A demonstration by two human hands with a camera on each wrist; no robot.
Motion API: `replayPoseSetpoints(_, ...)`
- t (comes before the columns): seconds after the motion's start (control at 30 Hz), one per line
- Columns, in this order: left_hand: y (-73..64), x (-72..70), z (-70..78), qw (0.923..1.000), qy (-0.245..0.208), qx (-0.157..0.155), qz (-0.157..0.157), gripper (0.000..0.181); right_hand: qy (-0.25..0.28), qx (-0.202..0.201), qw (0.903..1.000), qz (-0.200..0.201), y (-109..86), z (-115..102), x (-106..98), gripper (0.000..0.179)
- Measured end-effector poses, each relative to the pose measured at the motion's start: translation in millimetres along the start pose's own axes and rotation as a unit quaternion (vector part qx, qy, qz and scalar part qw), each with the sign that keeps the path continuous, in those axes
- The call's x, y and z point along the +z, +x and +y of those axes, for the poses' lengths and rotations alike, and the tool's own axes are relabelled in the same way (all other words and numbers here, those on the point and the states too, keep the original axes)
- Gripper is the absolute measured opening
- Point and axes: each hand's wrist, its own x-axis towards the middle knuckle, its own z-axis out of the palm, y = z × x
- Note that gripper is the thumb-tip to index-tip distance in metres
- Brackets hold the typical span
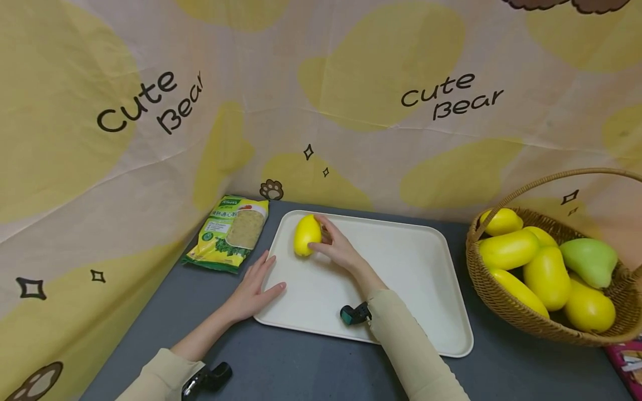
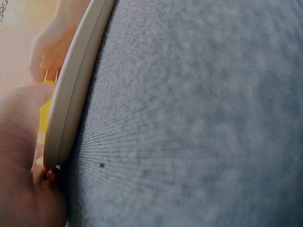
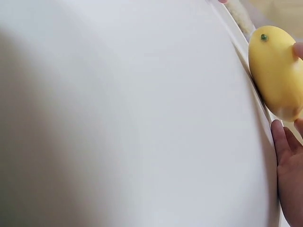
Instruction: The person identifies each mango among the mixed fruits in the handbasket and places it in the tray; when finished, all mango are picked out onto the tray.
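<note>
A yellow lemon (image 1: 307, 236) stands on the white tray (image 1: 401, 267) near its back left corner. My right hand (image 1: 337, 245) pinches it between thumb and fingers from the right side. In the right wrist view, the lemon (image 3: 272, 71) shows a small green stem spot, and part of the right hand (image 3: 291, 175) appears below it. My left hand (image 1: 256, 289) rests on the tray's left rim, its fingers straight and its thumb spread over the tray. The left wrist view shows the tray's edge (image 2: 71, 90) beside the left thumb.
A green and yellow pasta bag (image 1: 228, 234) lies left of the tray. To the right stands a wicker basket (image 1: 521, 326) with a tall handle, holding several yellow fruits and a green one. A printed cloth (image 1: 321, 111) hangs behind the grey table (image 1: 301, 362).
</note>
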Motion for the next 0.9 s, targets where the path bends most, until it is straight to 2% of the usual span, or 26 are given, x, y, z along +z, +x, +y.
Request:
replayPoseSetpoints(0.13,-0.1,-0.4,0.3,1.0000,0.001,0.001,0.002,0.080,-0.012,0.013,0.9998,-0.012,-1.6,-3.9,-1.1,0.077)
replayPoseSetpoints(0.37,-0.3,-0.6,0.8,1.0000,-0.002,-0.001,0.000,0.080,-0.018,0.012,0.9990,-0.039,-13.2,-32.7,-6.1,0.077)
replayPoseSetpoints(0.53,-0.3,-0.3,1.4,1.0000,-0.001,0.000,0.002,0.080,-0.009,0.008,0.9997,-0.020,-9.4,-20.3,-4.0,0.077)
replayPoseSetpoints(0.67,-0.2,0.4,1.4,1.0000,-0.002,-0.002,0.002,0.080,0.003,0.027,0.9996,0.006,-4.8,-6.1,-2.1,0.075)
replayPoseSetpoints(0.9,-0.1,0.0,1.2,1.0000,-0.001,-0.004,0.001,0.080,0.031,0.043,0.9981,0.033,-5.8,-1.1,-4.5,0.070)
